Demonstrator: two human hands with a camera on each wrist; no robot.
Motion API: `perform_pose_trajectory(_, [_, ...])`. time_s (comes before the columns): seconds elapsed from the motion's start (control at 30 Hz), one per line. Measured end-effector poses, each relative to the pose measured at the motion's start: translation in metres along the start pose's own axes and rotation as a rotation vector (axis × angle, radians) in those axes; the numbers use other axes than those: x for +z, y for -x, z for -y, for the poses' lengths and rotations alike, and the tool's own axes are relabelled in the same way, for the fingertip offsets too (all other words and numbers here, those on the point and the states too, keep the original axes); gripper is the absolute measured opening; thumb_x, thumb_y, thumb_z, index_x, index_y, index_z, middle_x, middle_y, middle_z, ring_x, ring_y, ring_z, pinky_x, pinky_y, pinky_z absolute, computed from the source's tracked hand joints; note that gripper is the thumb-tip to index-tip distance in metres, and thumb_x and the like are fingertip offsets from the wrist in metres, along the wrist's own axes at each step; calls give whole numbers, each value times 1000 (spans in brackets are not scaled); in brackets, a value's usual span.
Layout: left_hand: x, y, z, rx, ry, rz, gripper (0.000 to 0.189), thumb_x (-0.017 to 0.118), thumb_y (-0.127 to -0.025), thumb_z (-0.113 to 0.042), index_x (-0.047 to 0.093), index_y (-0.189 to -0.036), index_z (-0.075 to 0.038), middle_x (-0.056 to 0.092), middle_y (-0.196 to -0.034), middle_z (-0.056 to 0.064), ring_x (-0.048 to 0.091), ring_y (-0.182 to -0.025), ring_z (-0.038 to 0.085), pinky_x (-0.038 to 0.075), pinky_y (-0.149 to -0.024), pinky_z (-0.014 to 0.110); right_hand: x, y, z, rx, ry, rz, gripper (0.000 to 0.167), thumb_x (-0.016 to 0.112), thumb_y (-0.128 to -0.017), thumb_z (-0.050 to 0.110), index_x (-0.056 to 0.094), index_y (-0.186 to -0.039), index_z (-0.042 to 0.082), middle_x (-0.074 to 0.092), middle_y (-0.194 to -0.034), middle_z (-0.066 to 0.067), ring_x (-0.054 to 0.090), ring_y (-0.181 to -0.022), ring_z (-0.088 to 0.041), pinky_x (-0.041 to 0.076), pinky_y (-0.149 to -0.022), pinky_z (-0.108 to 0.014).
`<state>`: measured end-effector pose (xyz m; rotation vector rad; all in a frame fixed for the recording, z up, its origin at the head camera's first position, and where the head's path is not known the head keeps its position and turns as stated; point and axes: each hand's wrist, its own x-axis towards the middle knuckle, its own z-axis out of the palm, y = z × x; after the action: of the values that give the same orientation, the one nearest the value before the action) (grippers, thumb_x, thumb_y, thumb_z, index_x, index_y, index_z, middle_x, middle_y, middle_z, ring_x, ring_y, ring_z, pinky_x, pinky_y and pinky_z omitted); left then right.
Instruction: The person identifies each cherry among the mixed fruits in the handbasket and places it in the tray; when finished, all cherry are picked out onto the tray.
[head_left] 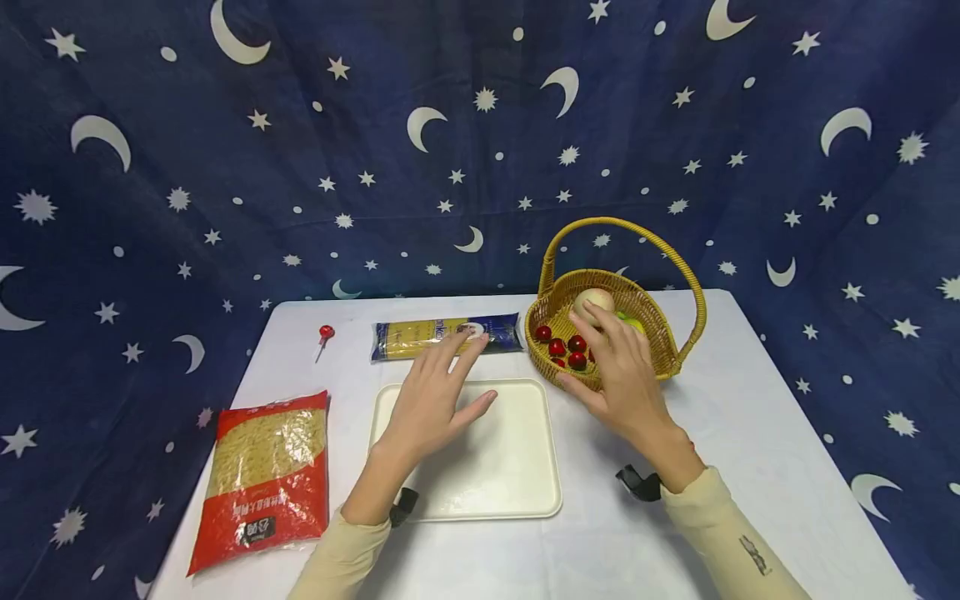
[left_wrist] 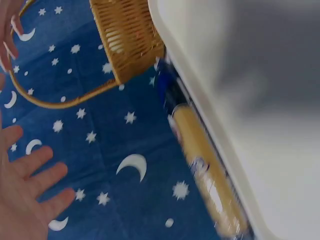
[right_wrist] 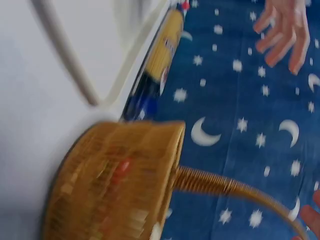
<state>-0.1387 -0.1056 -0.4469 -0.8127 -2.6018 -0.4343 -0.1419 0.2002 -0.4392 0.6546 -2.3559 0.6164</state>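
Observation:
My left hand (head_left: 438,396) hovers over the cream tray (head_left: 517,467), fingers spread and holding nothing. In the left wrist view the fingers of that hand (left_wrist: 42,187) are extended. My right hand (head_left: 622,383) is raised in front of the wicker basket (head_left: 660,329), its fingers loosely bent and nothing in its grasp; it overlaps the basket in the head view. Inside the basket lie several dark red cherries (head_left: 577,360), a pale round fruit (head_left: 595,300) and a yellow-green fruit (head_left: 632,322), partly hidden by the right hand.
Behind the tray lies a long pack of spaghetti (head_left: 420,337) in blue and yellow wrapping. A red lollipop (head_left: 326,332) is at the back left. A red bag of pasta (head_left: 270,479) lies at the left edge of the white table (head_left: 630,550). A starry blue curtain (head_left: 480,150) hangs behind.

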Motion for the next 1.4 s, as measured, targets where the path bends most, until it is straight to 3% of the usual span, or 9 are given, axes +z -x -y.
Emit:
perform_pose_trajectory(0.17, [19,-14,-8,15,132,72,64,59,-107,-45,40,-164,-22,53,-159,10,55,-145,31,48,-118,54,-20,24,-26,131,-30,-133,78,48,-104,69,51,-156,10,54,-152,-22,52,-131,-45,38,-97,-58])
perform_pose_trajectory(0.3, [35,-31,-14,30,193,110,59,60,-108,-41,45,-161,-22,55,-156,7,56,-144,28,50,-118,51,-38,44,-45,206,-40,-233,70,58,-105,57,54,-154,7,57,-144,-28,53,-129,-47,38,-104,-49])
perform_pose_trajectory(0.43, [49,-50,-17,53,233,132,57,62,-107,-37,48,-159,-18,57,-154,8,57,-142,27,49,-119,47,-53,61,-62,291,-18,-278,61,69,-100,31,53,-155,9,58,-139,-28,54,-125,-44,34,-113,-29])
perform_pose_trajectory(0.5, [55,-59,-17,57,244,147,57,63,-107,-34,48,-159,-17,57,-154,9,56,-142,27,48,-120,46,-57,67,-69,342,2,-274,63,70,-97,21,51,-156,11,57,-139,-27,53,-124,-42,31,-112,-24])
perform_pose_trajectory(0.6, [65,-73,-18,55,240,166,56,65,-106,-31,50,-158,-16,55,-156,10,53,-144,28,47,-121,46,-59,75,-78,393,20,-281,66,71,-95,11,49,-158,12,57,-138,-28,53,-124,-43,33,-108,-29])
perform_pose_trajectory(0.77, [80,-96,-21,72,194,203,52,63,-106,-28,53,-155,-14,52,-159,14,51,-147,30,47,-122,46,-54,83,-92,440,17,-299,68,73,-94,7,50,-158,14,59,-135,-29,55,-122,-44,36,-101,-41])
perform_pose_trajectory(1.1, [98,-133,-34,89,114,305,47,60,-108,-30,57,-151,-15,54,-154,13,55,-140,30,53,-115,43,-39,87,-110,479,-29,-211,72,73,-95,3,47,-161,16,60,-134,-28,56,-119,-42,35,-98,-39])
perform_pose_trajectory(1.33, [108,-154,-40,9,49,447,50,63,-106,-30,55,-154,-17,53,-153,11,56,-138,28,55,-111,44,-29,85,-115,484,-94,-156,64,71,-99,2,47,-158,5,59,-132,-27,59,-120,-40,36,-98,-12])
perform_pose_trajectory(1.4, [110,-159,-43,-12,24,487,51,63,-106,-30,55,-155,-18,54,-152,10,56,-139,28,55,-112,44,-27,85,-116,484,-122,-153,63,70,-100,2,47,-158,6,60,-132,-26,60,-122,-29,38,-100,-7])
